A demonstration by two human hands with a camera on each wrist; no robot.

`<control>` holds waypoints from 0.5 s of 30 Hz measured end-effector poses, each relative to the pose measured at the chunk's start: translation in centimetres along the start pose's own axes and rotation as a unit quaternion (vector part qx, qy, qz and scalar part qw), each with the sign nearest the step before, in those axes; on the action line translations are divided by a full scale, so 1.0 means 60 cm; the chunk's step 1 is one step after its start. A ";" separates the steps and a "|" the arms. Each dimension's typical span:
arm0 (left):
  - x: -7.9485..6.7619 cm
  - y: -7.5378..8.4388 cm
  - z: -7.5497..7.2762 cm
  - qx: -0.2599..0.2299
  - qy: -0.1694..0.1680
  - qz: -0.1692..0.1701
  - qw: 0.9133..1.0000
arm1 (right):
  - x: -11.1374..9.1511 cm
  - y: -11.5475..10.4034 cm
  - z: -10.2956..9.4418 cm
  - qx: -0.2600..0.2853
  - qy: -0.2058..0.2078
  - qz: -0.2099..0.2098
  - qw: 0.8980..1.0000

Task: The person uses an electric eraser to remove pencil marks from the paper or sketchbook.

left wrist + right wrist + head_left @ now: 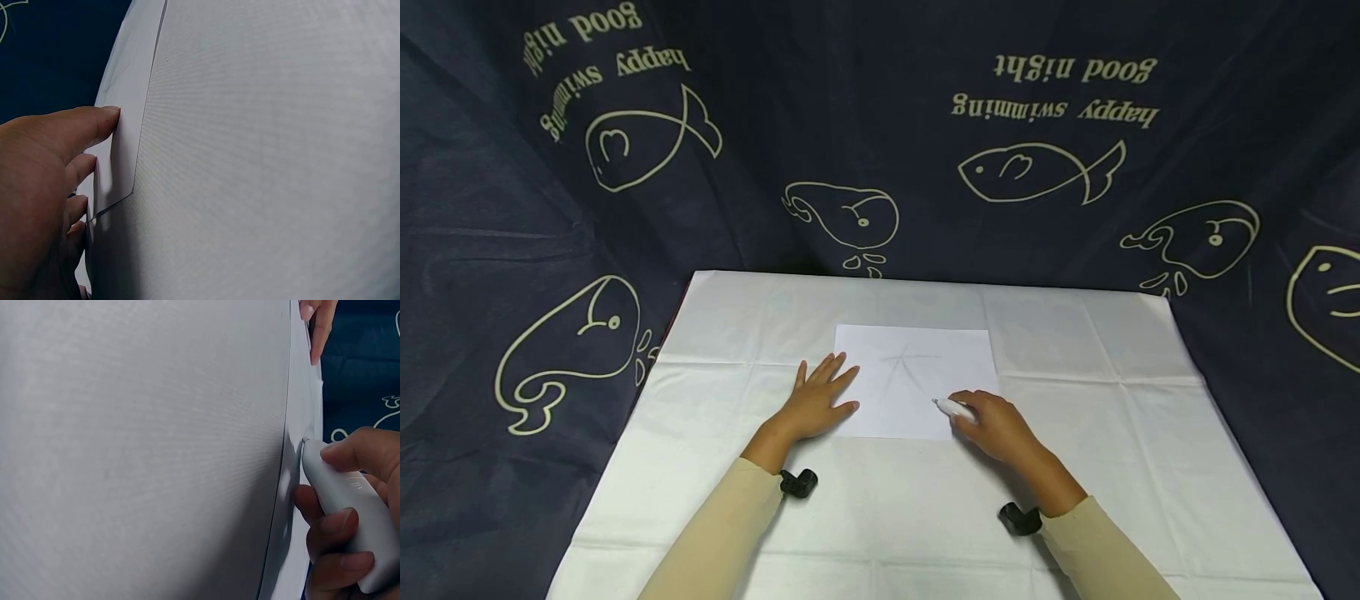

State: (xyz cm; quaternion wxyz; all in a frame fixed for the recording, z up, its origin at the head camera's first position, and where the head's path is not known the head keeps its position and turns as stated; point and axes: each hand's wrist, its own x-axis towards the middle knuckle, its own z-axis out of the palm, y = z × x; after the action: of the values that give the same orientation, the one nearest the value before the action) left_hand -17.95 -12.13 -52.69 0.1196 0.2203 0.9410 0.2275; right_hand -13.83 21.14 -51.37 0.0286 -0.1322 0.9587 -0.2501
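A sheet of white paper (887, 421) lies on the white cloth, marked with faint grey crossing lines (903, 358) like part of a star. My left hand (812, 407) rests with spread fingers over the paper's left edge; in the left wrist view, its thumb (94, 128) is above the sheet's near corner. At the lower right of the sheet, my right hand (996, 427) grips a thick white pen-shaped tool (350, 500). Its narrow tip points left and is right at the paper, near the end of one grey line. Fingers and thumb wrap around its smooth body.
White cloth (1075, 433) with fold creases covers the table. A dark blue fabric (917, 233) printed with fish and whale outlines hangs behind and at the sides. Black wrist cameras (799, 483) sit at both sleeve cuffs.
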 end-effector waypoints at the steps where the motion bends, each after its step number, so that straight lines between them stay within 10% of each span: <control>1: 0.000 0.000 -0.001 -0.001 0.001 0.001 1.000 | 0.000 -0.001 0.000 0.001 0.000 -0.003 1.000; 15: 0.001 -0.002 0.003 0.002 0.002 0.000 1.000 | 0.001 -0.002 -0.001 -0.005 -0.001 -0.001 1.000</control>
State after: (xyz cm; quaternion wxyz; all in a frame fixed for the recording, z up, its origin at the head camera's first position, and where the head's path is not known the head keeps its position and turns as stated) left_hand -18.00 -12.11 -52.88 0.1169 0.2197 0.9417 0.2264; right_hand -13.83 21.03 -51.26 0.0286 -0.1334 0.9598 -0.2455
